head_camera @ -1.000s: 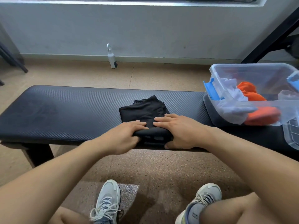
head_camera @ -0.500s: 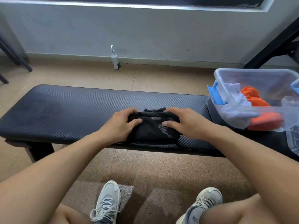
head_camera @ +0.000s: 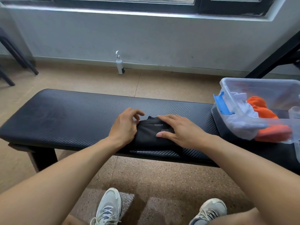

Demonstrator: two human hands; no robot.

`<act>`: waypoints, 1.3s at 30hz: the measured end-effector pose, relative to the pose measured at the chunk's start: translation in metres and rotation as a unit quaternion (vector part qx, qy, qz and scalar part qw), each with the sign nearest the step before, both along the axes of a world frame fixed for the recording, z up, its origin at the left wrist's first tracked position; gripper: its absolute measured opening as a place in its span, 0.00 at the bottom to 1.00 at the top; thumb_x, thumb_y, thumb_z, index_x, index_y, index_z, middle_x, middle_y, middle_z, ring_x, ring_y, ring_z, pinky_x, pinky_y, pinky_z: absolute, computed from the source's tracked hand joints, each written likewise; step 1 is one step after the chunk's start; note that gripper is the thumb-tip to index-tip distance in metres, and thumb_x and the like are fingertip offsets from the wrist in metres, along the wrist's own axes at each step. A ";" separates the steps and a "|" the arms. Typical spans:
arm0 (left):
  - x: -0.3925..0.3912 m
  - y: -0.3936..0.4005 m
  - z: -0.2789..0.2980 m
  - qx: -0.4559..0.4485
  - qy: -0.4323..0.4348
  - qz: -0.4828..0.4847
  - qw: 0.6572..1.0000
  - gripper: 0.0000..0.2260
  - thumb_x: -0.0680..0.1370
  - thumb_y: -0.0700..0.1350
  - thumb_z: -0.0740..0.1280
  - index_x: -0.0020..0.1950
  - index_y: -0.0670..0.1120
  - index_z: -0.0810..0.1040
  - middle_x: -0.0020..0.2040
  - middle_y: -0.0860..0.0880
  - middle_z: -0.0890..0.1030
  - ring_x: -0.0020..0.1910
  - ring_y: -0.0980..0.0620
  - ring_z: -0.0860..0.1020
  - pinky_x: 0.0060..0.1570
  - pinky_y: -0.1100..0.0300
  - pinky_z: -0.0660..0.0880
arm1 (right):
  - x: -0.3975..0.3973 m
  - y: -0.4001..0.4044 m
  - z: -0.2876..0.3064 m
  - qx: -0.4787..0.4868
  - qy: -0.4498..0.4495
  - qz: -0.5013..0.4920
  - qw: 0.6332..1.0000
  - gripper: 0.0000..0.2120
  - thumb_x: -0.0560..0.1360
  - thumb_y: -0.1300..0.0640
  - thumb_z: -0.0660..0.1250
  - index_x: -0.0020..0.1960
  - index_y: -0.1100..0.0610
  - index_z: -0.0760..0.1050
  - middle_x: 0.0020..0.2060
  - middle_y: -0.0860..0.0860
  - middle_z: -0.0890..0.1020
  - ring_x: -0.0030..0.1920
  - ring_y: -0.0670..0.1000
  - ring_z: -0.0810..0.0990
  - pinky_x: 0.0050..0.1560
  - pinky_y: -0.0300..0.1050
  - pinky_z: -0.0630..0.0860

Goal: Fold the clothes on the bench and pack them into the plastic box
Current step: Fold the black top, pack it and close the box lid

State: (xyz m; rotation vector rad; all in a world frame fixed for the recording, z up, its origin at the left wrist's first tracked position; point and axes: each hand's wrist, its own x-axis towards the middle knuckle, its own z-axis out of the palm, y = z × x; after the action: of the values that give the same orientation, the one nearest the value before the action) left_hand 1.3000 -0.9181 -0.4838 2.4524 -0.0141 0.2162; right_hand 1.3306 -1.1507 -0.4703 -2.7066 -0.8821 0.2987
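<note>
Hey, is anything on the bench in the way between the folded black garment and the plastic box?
Nothing visible. The black garment lies under both hands; bare bench runs from it to the plastic box, which is open-topped with white and orange clothes inside.

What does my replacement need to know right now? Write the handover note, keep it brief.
Left hand: at the left end of the black garment, fingers loosely curled, touching it.
Right hand: flat, pressing the garment's right side.
The garment is a compact folded bundle on the bench, beside the plastic box at the bench's right end.
Done: white garment and orange garment already in the box; the black one looks almost fully folded.
Left: finish the fold, then put it in the box.
</note>
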 end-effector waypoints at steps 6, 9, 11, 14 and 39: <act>0.000 -0.004 0.007 -0.010 0.004 -0.001 1.000 0.10 0.82 0.50 0.64 0.62 0.51 0.78 0.57 0.54 0.78 0.53 0.54 0.78 0.58 0.52 0.75 | 0.008 0.003 -0.010 -0.032 -0.013 -0.016 0.999 0.39 0.75 0.26 0.50 0.79 0.47 0.62 0.69 0.46 0.73 0.66 0.51 0.70 0.70 0.52 0.67; -0.009 -0.008 0.008 0.034 0.073 -0.056 0.995 0.27 0.76 0.63 0.66 0.72 0.54 0.69 0.64 0.57 0.75 0.64 0.57 0.72 0.65 0.54 0.70 | 0.012 0.008 -0.009 -0.051 -0.036 -0.012 0.998 0.41 0.73 0.25 0.46 0.77 0.48 0.66 0.65 0.47 0.74 0.64 0.51 0.70 0.68 0.51 0.68; -0.012 -0.008 0.004 0.063 0.106 -0.079 0.989 0.32 0.73 0.67 0.68 0.73 0.55 0.67 0.63 0.58 0.75 0.64 0.57 0.71 0.67 0.54 0.69 | 0.016 0.009 -0.007 -0.065 -0.039 -0.007 0.997 0.39 0.74 0.25 0.47 0.74 0.47 0.69 0.63 0.47 0.75 0.63 0.51 0.70 0.67 0.51 0.68; -0.007 -0.002 -0.003 0.066 0.099 -0.064 0.991 0.21 0.74 0.66 0.68 0.60 0.55 0.74 0.56 0.57 0.77 0.57 0.55 0.75 0.59 0.54 0.73 | 0.018 0.007 -0.003 -0.051 -0.018 -0.005 0.999 0.32 0.76 0.27 0.53 0.68 0.48 0.72 0.61 0.45 0.77 0.61 0.49 0.70 0.66 0.51 0.69; 0.014 -0.007 -0.022 0.246 0.090 -0.053 0.964 0.30 0.85 0.56 0.48 0.82 0.47 0.40 0.82 0.46 0.41 0.79 0.46 0.33 0.78 0.47 0.36 | 0.020 0.029 -0.016 -0.088 -0.047 0.042 0.994 0.30 0.86 0.43 0.46 0.83 0.55 0.46 0.82 0.49 0.51 0.82 0.48 0.43 0.81 0.50 0.39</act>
State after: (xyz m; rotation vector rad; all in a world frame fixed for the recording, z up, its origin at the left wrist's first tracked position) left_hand 1.3142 -0.9246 -0.5055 2.9465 -0.1341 -0.0689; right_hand 1.3509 -1.1221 -0.4864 -2.8694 -1.0440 0.2799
